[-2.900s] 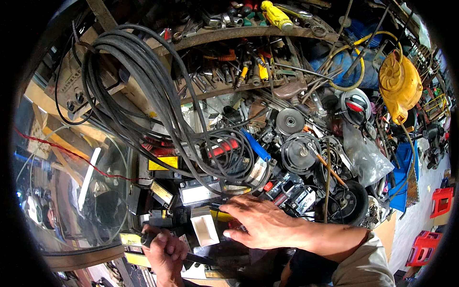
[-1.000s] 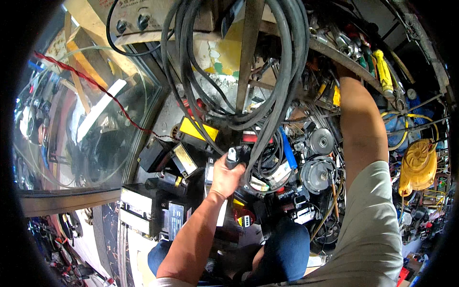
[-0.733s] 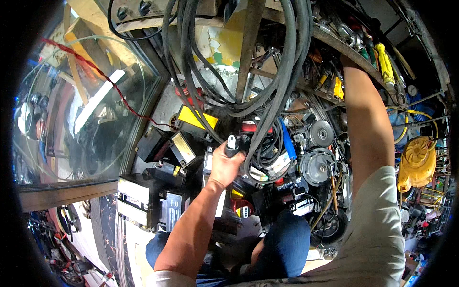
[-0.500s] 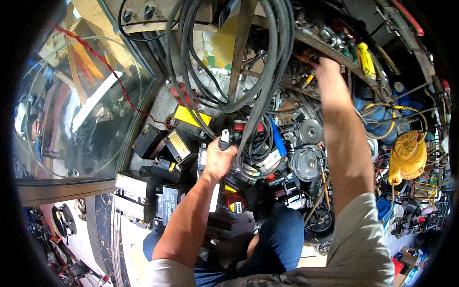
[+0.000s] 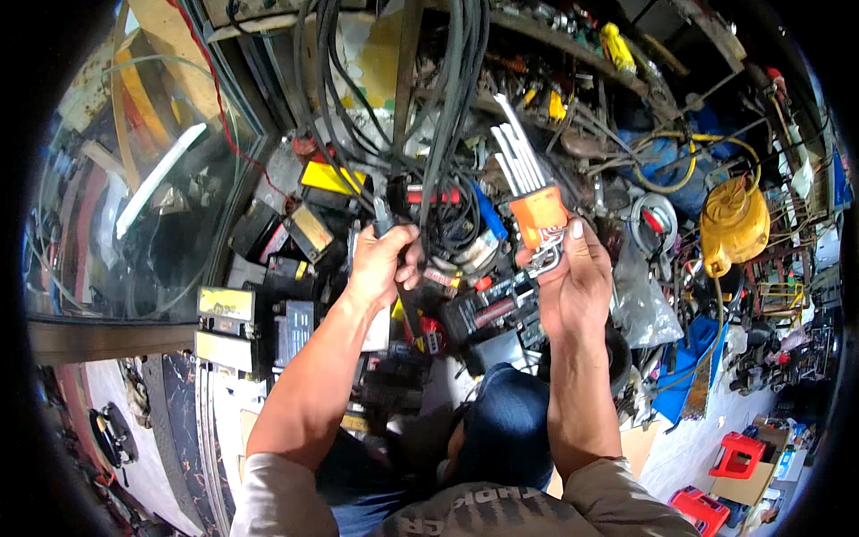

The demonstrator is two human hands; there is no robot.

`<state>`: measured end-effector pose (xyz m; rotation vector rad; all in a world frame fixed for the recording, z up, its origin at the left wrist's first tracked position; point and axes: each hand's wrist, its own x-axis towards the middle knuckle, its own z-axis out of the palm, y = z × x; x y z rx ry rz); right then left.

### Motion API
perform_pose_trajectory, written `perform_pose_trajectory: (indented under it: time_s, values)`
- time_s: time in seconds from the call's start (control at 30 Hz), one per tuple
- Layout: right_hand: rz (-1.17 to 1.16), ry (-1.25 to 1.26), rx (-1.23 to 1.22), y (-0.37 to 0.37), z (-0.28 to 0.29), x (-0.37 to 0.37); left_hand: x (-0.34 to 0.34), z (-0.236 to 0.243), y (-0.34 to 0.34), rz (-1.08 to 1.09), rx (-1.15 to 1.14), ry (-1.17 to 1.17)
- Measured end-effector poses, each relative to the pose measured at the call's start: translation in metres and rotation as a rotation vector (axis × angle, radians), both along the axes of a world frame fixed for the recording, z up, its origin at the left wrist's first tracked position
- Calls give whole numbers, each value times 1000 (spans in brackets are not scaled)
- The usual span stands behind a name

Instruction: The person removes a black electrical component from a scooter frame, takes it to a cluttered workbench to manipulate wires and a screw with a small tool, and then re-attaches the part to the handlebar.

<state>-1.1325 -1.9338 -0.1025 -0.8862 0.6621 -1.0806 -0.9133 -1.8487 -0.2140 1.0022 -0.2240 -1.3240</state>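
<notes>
At the far left is a glass pane (image 5: 152,206). Beside it a battery (image 5: 225,305) carries a yellowish label, and another battery (image 5: 297,331) has a blue-grey one; both labels bear print too small to read. Further back lies a box with a yellow top (image 5: 329,179).

The left hand (image 5: 383,258) is curled tightly around a dark tool, its grey tip (image 5: 383,215) showing above the fist. Right of it hangs a black cable (image 5: 447,107).

The hex key set (image 5: 540,217) lies in the right hand (image 5: 577,273), to the right of the left hand and well apart from it. Fingers and thumb are bent around the lower, hooked ends; the straight ends point up and leftward from an orange holder. Below, large letters are printed across the shirt (image 5: 483,508). Farther right are a clear plastic bag (image 5: 651,304) and a yellow casing (image 5: 734,219).
</notes>
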Motion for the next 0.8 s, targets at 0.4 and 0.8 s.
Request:
perform_pose_trajectory:
  time_s: [0.4,0.8]
  values:
    - [461,115,224,91,17,51,-1,113,113,26,-336,31]
    - [185,558,-774,115,12,48,-7,86,119,128,-417,-151]
